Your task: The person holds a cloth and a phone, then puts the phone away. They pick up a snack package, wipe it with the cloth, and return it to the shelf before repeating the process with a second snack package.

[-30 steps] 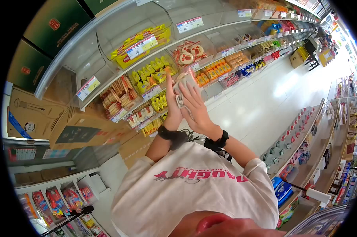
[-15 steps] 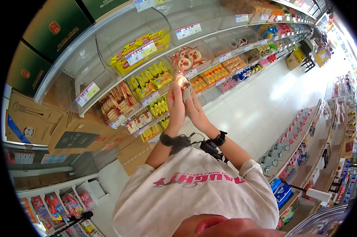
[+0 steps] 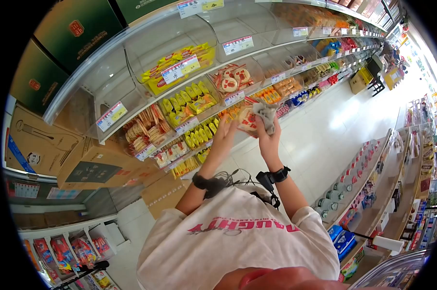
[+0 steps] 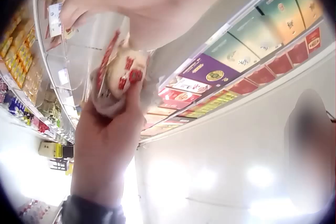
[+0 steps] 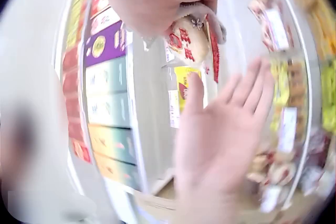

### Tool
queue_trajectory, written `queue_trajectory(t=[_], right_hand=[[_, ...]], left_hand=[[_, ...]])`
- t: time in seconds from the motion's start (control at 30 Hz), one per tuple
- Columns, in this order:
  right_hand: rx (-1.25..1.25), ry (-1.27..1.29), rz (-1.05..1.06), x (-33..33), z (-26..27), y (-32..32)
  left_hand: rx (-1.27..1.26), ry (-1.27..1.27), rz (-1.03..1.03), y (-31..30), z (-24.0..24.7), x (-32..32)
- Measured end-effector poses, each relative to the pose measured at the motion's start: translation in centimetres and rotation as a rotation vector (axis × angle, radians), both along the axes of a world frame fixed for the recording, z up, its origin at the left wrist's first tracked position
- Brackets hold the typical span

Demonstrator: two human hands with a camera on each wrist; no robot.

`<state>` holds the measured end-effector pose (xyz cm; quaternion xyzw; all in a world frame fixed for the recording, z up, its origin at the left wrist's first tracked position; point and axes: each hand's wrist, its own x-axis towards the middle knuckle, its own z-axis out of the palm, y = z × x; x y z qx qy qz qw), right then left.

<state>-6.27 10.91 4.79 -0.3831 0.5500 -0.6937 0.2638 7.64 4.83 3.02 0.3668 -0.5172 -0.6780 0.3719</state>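
My right hand [image 3: 268, 144] grips a clear-wrapped round pastry [image 3: 248, 120] together with a crumpled grey cloth [image 3: 266, 114]. Red characters mark the pale pastry [image 5: 186, 43], and its wrapper has a red edge. In the left wrist view, the right thumb presses on the pastry's face [image 4: 126, 71], with the cloth behind it. My left hand [image 3: 222, 141] is just left of the packet in the head view. The right wrist view shows that left hand [image 5: 220, 127] with its fingers straight and its palm bare.
In front stands a tiered shelf of clear bins. One holds similar red-marked pastries [image 3: 234, 79], others yellow packets [image 3: 187, 101] and stick-like snacks [image 3: 145, 121]. Cardboard boxes [image 3: 95, 159] stand at the left. Another shelf [image 3: 373, 193] runs along the right, beyond a white floor [image 3: 315, 140].
The hands were pressed together around the packet and cloth. They have come apart, the right moving rightward with packet and cloth, the left now straight-fingered beside them.
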Motion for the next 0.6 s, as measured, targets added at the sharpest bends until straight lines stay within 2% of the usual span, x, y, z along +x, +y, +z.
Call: queue_trajectory(t=[0.07, 0.1, 0.13, 0.17, 0.2, 0.23, 0.3, 0.33, 0.43, 0.5, 0.57, 0.6], right_hand=[[-0.047, 0.331, -0.055, 0.1, -0.1, 0.5], [-0.067, 0.495, -0.081, 0.4, -0.2, 0.9], [0.021, 0.519, 0.090, 1.1, 0.5, 1.5], [-0.019, 0.733, 0.200, 1.8, 1.4, 1.7], [-0.065, 0.948, 0.311, 3.0, 3.1, 1.7], [-0.115, 1.163, 0.425, 3.8, 4.0, 1.5], [-0.101, 1.051, 0.409, 4.7, 2.8, 1.1], [-0.096, 0.997, 0.398, 4.9, 2.0, 0.7], [0.052, 0.262, 0.388, 5.0, -0.8, -0.9], [0.285, -0.062, 0.450, 5.6, -0.7, -1.3], [0.179, 0.084, 0.421, 7.2, -0.7, -1.6], [0.093, 0.196, 0.408, 8.1, -0.5, -1.7]], left_hand=[[0.401, 0.161, -0.112, -1.4, -1.4, 1.7], [0.485, 0.324, -0.209, -2.2, -1.9, 2.5], [0.570, 0.489, -0.305, -3.0, -2.3, 3.3], [0.654, 0.654, -0.396, -3.2, -2.8, 3.9], [0.755, 0.545, -0.101, -1.7, 2.5, 3.6], [0.716, 0.610, -0.155, -1.6, 2.9, 3.8], [0.633, 0.737, -0.260, -1.5, 3.0, 4.4], [0.602, 0.640, -0.129, -1.0, 2.2, 4.2], [0.253, 0.498, -0.006, 2.2, 1.4, 2.3], [0.248, 0.172, -0.101, 2.5, 2.2, 3.8], [0.236, 0.460, -0.024, 2.5, 2.3, 3.6], [0.174, 0.492, 0.011, 2.2, 2.9, 3.9]])
